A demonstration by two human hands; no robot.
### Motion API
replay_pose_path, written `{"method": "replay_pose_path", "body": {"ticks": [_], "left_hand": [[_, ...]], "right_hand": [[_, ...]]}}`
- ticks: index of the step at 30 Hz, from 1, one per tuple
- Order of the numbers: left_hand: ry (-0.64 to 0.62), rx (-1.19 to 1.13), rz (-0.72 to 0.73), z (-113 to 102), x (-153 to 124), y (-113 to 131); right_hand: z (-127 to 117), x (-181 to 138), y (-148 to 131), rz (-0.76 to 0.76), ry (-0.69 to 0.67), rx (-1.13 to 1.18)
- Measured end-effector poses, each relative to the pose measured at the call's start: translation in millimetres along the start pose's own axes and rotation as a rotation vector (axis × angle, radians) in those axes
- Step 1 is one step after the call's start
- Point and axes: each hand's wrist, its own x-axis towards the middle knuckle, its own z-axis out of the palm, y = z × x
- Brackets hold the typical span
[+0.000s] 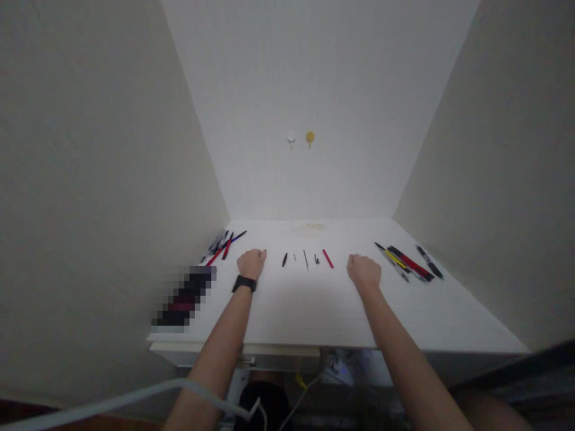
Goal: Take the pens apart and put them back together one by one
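From my remote seat I see, via head cam, two bare hands on a white table (300, 317). The L hand (251, 263), w/ a black wristband (244, 284), has its fingers curled tight into a fist; the R hand (363, 270) is curled in the same manner. Whether smth small is inside either fist, I cannot tell. The small parts lie in a loose row btwn the hands, apart from each other & from both fists. From left to right I count: a black tapered piece (284, 260), nearest to the L hand; a tiny thin piece (295, 257), too small to identify; a slim dark rod (306, 260); a small dark piece (317, 259); and a red stick (327, 258), nearest to the R hand, lying diagonal. Beyond the L hand, by the left wall, is a pile of pens (227, 246), some crossing, in red, black & blue. On the right side is a second group of pens (411, 261), incl. yellow, red & black ones, w/ a thick dark pen (430, 262) just beside. On the back wall are a white hook (291, 137) & a yellow hook (309, 136).
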Motion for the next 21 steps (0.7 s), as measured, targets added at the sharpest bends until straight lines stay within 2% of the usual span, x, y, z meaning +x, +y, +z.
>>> {"method": "replay_pose_path", "body": {"ticks": [21], "left_hand": [[-0.005,-0.039,0.006,0.4,1.2,-0.5]], "right_hand": [[-1.2,0.3,0.5,-0.001,0.002,0.004]]}}
